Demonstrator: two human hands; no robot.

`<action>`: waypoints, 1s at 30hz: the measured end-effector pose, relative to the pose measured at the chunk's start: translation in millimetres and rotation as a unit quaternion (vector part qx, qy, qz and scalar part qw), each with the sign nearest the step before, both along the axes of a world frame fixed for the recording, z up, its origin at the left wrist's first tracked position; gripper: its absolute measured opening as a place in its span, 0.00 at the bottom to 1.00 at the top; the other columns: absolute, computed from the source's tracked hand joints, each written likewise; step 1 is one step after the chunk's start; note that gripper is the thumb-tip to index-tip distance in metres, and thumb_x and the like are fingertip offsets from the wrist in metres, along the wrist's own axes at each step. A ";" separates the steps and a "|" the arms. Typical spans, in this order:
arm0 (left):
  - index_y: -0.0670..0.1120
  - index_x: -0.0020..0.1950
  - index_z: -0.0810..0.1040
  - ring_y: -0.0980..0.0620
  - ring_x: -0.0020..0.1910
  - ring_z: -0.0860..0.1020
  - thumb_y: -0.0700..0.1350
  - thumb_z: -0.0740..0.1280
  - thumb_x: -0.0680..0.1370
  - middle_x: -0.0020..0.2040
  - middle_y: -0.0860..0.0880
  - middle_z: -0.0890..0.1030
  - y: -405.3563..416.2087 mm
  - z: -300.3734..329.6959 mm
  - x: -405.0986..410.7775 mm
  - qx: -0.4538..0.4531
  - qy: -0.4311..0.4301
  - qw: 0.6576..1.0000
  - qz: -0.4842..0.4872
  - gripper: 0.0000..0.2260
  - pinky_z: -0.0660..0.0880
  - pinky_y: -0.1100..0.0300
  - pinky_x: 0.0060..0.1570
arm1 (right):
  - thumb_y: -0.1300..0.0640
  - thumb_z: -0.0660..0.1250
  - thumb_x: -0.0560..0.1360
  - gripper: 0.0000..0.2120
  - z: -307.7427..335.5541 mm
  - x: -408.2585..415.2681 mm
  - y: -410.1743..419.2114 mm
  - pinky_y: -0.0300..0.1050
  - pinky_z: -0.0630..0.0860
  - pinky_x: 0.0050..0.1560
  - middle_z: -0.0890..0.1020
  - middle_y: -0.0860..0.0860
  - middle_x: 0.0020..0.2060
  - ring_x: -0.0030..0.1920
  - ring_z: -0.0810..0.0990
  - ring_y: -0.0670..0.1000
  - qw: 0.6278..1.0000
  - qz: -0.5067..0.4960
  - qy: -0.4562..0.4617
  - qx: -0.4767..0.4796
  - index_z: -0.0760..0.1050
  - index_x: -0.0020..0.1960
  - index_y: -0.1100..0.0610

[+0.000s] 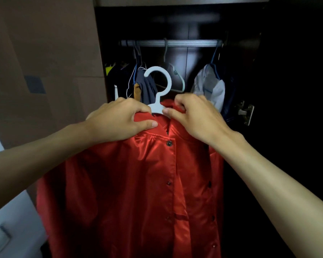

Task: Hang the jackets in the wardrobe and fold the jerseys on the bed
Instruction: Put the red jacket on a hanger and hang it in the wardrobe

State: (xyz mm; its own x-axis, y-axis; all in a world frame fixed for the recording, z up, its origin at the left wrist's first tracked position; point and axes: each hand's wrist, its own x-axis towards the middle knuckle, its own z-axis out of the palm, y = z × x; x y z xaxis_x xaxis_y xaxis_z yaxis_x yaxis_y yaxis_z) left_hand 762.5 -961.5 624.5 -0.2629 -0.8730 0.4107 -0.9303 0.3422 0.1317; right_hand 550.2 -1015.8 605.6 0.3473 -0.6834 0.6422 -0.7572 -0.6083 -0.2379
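Head view: red jacket (pixel 138 183) on white hanger (pixel 158 90), collar pinched by both hands' curled fingers (pixel 147 124).

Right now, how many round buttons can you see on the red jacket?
5 show on the red jacket: one by the collar, one below it, and three down the right edge. The hands or folds may hide more.

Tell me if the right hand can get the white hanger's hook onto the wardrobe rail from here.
Probably yes. The right hand pinches the red jacket at the white hanger; the rail looks bare above the hook, between the grey hanger and garments at right.
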 end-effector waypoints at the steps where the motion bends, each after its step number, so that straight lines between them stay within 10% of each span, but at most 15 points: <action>1: 0.63 0.50 0.80 0.57 0.43 0.79 0.66 0.65 0.77 0.42 0.57 0.83 1.0 -1.4 -0.8 0.004 -0.003 1.000 0.004 0.11 0.78 0.46 0.53 | 0.40 0.69 0.77 0.25 3.0 1.4 1.6 0.50 0.70 0.39 0.70 0.46 0.31 0.37 0.74 0.54 0.999 -0.015 0.009 0.027 0.61 0.32 0.51; 6: 0.68 0.58 0.79 0.55 0.54 0.80 0.64 0.65 0.78 0.54 0.59 0.84 5.0 -9.0 -7.9 0.003 -0.026 1.000 -0.012 0.10 0.76 0.48 0.56 | 0.52 0.73 0.78 0.14 10.7 10.0 5.4 0.38 0.69 0.22 0.75 0.49 0.26 0.23 0.71 0.44 0.919 0.127 -0.194 0.319 0.80 0.43 0.64; 11: 0.57 0.49 0.83 0.56 0.43 0.82 0.73 0.66 0.69 0.41 0.55 0.84 5.4 -14.4 -8.7 0.063 0.006 0.997 -0.054 0.22 0.79 0.51 0.47 | 0.61 0.71 0.79 0.19 4.5 24.4 18.9 0.51 0.78 0.43 0.80 0.67 0.49 0.40 0.78 0.58 0.779 0.180 -0.423 0.427 0.76 0.64 0.72; 16: 0.47 0.46 0.85 0.47 0.41 0.84 0.67 0.72 0.65 0.41 0.48 0.85 3.0 -21.5 2.2 0.121 0.106 0.979 -0.129 0.25 0.80 0.48 0.43 | 0.55 0.73 0.77 0.09 2.2 28.3 33.0 0.57 0.80 0.55 0.84 0.67 0.55 0.47 0.81 0.58 0.799 0.196 -0.390 0.414 0.75 0.50 0.58; 19: 0.48 0.45 0.86 0.54 0.38 0.83 0.65 0.71 0.67 0.41 0.49 0.85 5.7 -25.4 9.7 0.117 0.137 0.973 -0.142 0.22 0.80 0.53 0.42 | 0.52 0.75 0.75 0.17 -0.6 14.6 49.7 0.43 0.79 0.47 0.86 0.50 0.41 0.44 0.83 0.47 0.764 0.308 -0.343 0.451 0.75 0.60 0.53; 21: 0.45 0.43 0.86 0.58 0.35 0.77 0.62 0.70 0.70 0.39 0.43 0.84 4.6 -24.7 14.8 0.110 0.168 0.970 -0.140 0.20 0.76 0.53 0.38 | 0.65 0.73 0.74 0.27 -6.7 6.2 57.9 0.46 0.79 0.52 0.83 0.59 0.53 0.50 0.81 0.53 0.743 0.398 -0.284 0.457 0.71 0.70 0.51; 24: 0.45 0.38 0.84 0.60 0.32 0.72 0.49 0.71 0.78 0.31 0.46 0.79 2.1 -22.1 17.0 0.115 0.183 0.967 -0.135 0.12 0.70 0.60 0.33 | 0.78 0.69 0.72 0.34 -15.2 3.0 56.5 0.53 0.79 0.55 0.82 0.60 0.59 0.53 0.82 0.55 0.866 0.360 -0.170 0.302 0.69 0.71 0.53; 30: 0.52 0.49 0.88 0.65 0.46 0.84 0.53 0.72 0.78 0.45 0.60 0.87 -3.0 -14.5 19.9 0.105 0.158 0.977 -0.093 0.08 0.77 0.70 0.52 | 0.64 0.68 0.72 0.16 -29.7 1.6 60.3 0.49 0.78 0.42 0.80 0.49 0.35 0.39 0.80 0.55 0.998 0.006 -0.033 0.062 0.74 0.52 0.44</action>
State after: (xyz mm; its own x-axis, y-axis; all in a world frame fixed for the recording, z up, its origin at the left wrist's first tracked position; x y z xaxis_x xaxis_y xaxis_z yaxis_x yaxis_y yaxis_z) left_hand 782.3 -964.4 610.0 -0.3131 -0.8965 0.3134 -0.7562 0.4350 0.4889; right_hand 551.8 -955.5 575.9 0.3153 -0.7551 0.5748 -0.7308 -0.5796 -0.3606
